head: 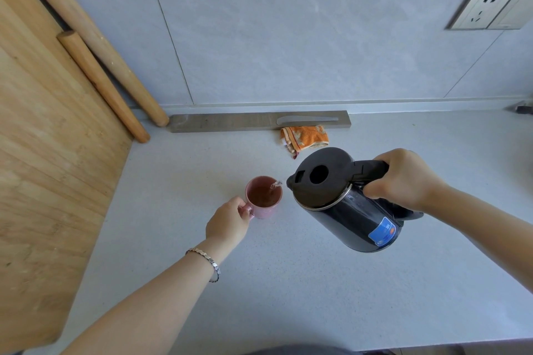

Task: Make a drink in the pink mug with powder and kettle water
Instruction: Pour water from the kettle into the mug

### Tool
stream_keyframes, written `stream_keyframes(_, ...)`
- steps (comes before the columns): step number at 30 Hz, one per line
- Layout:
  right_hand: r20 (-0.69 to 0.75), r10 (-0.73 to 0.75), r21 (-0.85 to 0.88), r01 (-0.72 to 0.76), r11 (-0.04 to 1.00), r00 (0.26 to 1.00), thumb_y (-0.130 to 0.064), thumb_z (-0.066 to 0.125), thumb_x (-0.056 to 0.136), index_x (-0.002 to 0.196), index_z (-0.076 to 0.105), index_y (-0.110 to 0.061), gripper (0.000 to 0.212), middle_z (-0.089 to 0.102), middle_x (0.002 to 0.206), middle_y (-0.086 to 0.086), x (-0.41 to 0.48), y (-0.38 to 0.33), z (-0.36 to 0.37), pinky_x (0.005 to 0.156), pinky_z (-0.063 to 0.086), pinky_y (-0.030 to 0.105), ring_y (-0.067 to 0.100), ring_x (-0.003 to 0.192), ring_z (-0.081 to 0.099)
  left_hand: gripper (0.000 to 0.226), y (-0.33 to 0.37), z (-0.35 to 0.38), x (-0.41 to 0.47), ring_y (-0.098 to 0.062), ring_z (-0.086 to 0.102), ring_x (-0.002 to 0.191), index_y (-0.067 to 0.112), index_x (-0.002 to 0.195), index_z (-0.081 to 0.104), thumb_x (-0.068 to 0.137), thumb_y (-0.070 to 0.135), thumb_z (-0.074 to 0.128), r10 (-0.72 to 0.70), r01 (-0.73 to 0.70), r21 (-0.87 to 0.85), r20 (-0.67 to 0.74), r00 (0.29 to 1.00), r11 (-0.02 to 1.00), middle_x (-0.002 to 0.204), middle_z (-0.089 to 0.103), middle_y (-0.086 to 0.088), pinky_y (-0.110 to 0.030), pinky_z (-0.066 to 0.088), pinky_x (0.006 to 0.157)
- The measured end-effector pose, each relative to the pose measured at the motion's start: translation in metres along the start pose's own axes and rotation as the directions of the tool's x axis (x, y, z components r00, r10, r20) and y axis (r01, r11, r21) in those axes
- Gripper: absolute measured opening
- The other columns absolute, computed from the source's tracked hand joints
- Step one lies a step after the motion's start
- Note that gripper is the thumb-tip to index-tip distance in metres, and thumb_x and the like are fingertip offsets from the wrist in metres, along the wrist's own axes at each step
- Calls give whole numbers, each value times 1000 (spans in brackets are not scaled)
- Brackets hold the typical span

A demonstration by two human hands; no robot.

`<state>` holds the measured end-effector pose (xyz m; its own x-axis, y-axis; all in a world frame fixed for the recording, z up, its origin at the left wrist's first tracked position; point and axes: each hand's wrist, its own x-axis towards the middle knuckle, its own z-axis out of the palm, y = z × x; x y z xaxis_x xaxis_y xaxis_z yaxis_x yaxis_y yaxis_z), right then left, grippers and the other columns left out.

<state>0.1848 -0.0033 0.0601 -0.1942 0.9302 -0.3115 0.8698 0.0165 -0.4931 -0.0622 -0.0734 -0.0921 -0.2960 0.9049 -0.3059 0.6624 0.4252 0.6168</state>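
Water [275, 185] runs in a thin stream from the spout of the black kettle [346, 204] into the pink mug [264, 212], which stands upright on the pale worktop [288, 282] and holds brown liquid. I see my left grip [229, 222] clamped on the mug's handle at its near-left side, fingers curled round it. A beaded bracelet [206, 261] sits on that wrist. My right grip [403, 179] is wrapped tight round the kettle's handle and holds the kettle in the air just right of the mug, tilted with its spout toward the rim. Beyond the mug and a little to its right, an orange cloth [305, 138] lies crumpled against a grey strip [230, 121] at the foot of the wall. Well left of the mug stands a wooden board [43, 153], with two wooden rolling pins [101, 81] propped beside it. High on the wall, far right of the mug, is a socket [484, 7].
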Motion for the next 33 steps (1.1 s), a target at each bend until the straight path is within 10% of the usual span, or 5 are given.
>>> stream_keyframes(33, 32, -1, -44, 2, 999, 999, -9, 67, 64, 59, 57, -6, 11, 54, 55, 9, 9, 5, 18, 51, 37, 26, 23, 53, 48, 10, 1, 0, -1, -15, 54, 73, 16, 81, 52, 91, 16, 49, -4, 4, -35, -1, 1000, 999, 94, 69, -4, -19, 36, 53)
